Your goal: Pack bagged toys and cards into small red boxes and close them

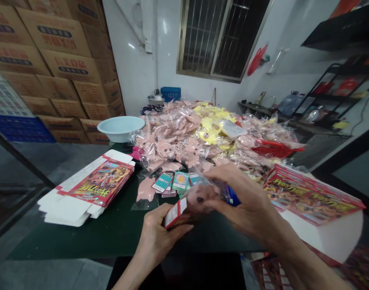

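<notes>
My left hand [157, 231] is closed round a small red-and-white box [175, 214], held tilted above the table. My right hand [243, 197] grips a pink animal-shaped toy [199, 197] in clear plastic at the box's far end; how much of it is inside the box I cannot tell. Something shiny and blue [233, 197] shows under the right fingers, mostly hidden. Just beyond the hands lie several printed cards [181, 181], with one flat bagged pink toy [146, 189] to their left.
A big heap of bagged pink toys [169, 149] and yellow toys [209, 131] covers the table's back. Flattened cartons [104, 181] lie left; a larger red box [314, 195] stands right. Behind are a pale blue basin [121, 125], a red basket [275, 149] and stacked brown cartons [63, 68].
</notes>
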### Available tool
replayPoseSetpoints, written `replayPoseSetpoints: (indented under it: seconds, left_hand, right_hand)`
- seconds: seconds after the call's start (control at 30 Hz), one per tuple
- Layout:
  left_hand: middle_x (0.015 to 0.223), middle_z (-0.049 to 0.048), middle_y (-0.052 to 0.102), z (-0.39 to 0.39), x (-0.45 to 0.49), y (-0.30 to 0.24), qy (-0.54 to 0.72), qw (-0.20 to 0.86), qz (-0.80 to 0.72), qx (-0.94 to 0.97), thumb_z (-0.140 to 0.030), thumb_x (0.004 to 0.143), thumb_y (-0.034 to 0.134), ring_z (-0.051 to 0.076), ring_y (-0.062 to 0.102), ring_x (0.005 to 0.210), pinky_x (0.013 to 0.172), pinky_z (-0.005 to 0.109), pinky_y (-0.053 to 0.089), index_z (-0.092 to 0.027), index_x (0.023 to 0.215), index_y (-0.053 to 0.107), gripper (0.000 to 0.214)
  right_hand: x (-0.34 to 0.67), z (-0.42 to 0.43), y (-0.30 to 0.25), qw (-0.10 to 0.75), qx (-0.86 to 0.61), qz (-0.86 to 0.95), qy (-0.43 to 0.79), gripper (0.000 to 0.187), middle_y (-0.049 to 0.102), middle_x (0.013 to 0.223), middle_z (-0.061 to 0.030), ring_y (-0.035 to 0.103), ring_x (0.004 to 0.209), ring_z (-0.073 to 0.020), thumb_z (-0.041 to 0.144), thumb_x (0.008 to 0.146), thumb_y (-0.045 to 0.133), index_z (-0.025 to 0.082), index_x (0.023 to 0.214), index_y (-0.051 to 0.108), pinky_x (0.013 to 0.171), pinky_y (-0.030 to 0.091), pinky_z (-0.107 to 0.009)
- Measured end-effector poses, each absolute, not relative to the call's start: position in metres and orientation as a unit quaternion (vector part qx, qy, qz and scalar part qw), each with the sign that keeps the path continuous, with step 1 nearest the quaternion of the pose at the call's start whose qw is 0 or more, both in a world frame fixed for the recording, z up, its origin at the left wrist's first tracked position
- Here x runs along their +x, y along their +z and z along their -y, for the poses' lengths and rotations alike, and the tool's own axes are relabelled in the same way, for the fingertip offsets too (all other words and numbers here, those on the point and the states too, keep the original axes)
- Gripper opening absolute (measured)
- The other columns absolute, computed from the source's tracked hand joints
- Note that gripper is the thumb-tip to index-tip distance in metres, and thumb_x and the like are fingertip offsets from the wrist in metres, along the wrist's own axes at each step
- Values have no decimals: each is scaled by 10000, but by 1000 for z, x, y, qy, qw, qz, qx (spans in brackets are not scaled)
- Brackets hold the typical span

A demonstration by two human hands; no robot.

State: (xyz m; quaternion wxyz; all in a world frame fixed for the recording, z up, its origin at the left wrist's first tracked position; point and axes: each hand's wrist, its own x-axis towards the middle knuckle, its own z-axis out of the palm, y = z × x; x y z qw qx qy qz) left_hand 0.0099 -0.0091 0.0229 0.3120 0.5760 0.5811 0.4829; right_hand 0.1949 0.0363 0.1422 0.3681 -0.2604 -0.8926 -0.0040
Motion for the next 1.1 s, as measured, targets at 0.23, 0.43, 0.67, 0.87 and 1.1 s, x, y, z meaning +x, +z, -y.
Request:
replayPoseSetpoints:
  seconds: [0.23, 0.43, 0.67, 0.87, 1.1]
  left_hand:
    - [715, 26, 715, 10, 7, 22, 496, 476, -516, 511, -311, 567, 795, 156, 634, 616, 576, 227, 519, -137, 811, 676, 323]
    - [695, 13, 714, 13, 8, 26, 490, 471, -528, 509, -314, 569, 795, 145, 631, 594, 556, 217, 513, -146, 819, 677, 324]
    - [709, 11, 717, 8, 6, 20, 493, 451, -522, 530, -316, 570, 795, 141, 633, 616, 587, 213, 509, -151, 811, 672, 316]
    - [640, 7, 673, 13, 5, 17, 493, 365, -541, 575, -370, 601, 765, 140, 591, 566, 537, 216, 482, -140, 758, 676, 292]
    - [689, 3, 689, 30, -2, 20, 511, 295, -545, 596, -296, 587, 773, 156, 625, 590, 537, 205, 514, -173, 783, 706, 240]
  right_hand:
    - [188, -33, 121, 428, -271, 861, 54, 206, 540, 769, 28, 521, 685, -94, 72, 775, 625, 206, 890, 518, 616, 430, -196]
    - [180, -42, 116, 471, -268, 840, -26, 152, 538, 718, 23, 515, 675, -105, 80, 801, 596, 198, 818, 503, 636, 439, -214]
    - [192, -42, 125, 300, -241, 917, 106, 286, 599, 1052, -42, 573, 985, -141, 132, 795, 625, 198, 1059, 537, 832, 487, -250]
    - [200, -14, 121, 373, -270, 887, -42, 421, 480, 1273, -147, 451, 1210, -220, 246, 856, 569, 151, 1250, 453, 974, 443, -365]
    - [170, 5, 78, 359, -181, 914, -62, 331, 699, 855, -104, 647, 795, -225, 375, 896, 472, 94, 1011, 606, 699, 554, -367]
